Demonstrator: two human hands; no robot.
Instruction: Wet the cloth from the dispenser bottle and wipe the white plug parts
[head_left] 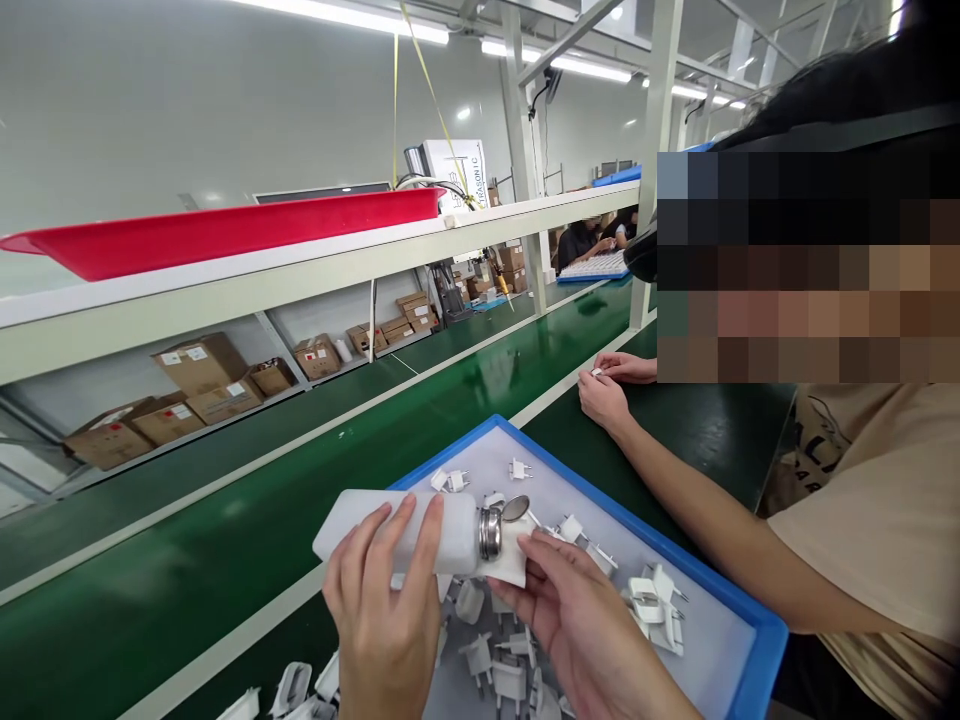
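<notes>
My left hand is wrapped round a white plastic bottle, which lies tipped on its side in the air. Its metal neck has a round flip lid standing open. Against that neck, my right hand pinches a white cloth between thumb and fingers. Below both hands is a blue-rimmed tray with several white plug adapters scattered in it, their metal pins showing. Part of the tray is hidden behind my hands.
More white plug pieces lie left of the tray. A green conveyor belt runs alongside, with a shelf bearing a red tray above it. On my right sits a co-worker, whose hands hold a small white piece. Cardboard boxes stand beyond.
</notes>
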